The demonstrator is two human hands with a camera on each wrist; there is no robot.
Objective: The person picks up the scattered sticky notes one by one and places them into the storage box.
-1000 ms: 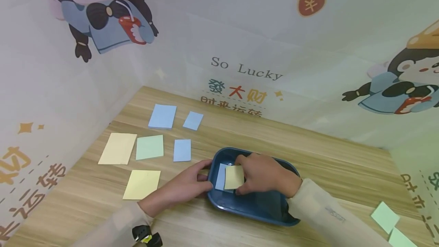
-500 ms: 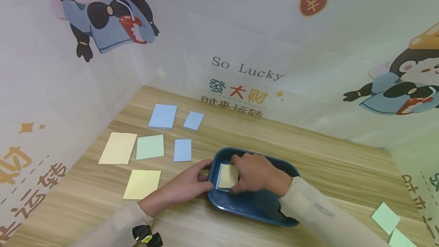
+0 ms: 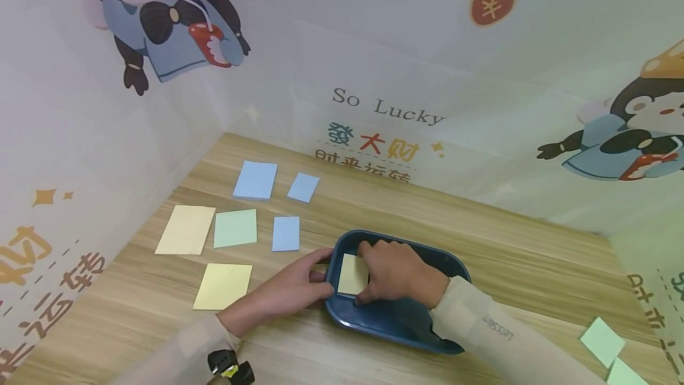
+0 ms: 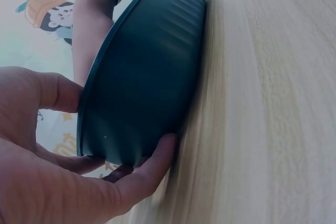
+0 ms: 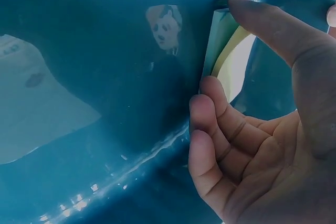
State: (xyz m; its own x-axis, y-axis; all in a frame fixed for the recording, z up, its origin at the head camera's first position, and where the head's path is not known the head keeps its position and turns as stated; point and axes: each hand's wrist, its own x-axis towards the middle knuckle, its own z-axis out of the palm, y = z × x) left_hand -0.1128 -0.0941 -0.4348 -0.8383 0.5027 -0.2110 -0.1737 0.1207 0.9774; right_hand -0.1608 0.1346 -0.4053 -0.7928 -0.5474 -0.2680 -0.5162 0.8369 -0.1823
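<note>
A dark blue plastic tray sits on the wooden table in front of me. My left hand grips its left end; in the left wrist view the fingers wrap the rim and outer wall. Inside the tray, toward its left end, my right hand holds a small pale yellow sticky note pad between thumb and fingers. That pad lies over a blue pad, which is mostly hidden beneath it; the right wrist view shows the yellow pad's near edge bowed upward.
On the left of the table lie blue pads, a cream pad, a green pad and a yellow pad. Two green notes lie at the far right. Printed cloth walls enclose the table.
My right hand has moved left with the small yellow pad, bringing it over the blue pad until it covers nearly all of it. The left hand keeps its grip on the tray.
</note>
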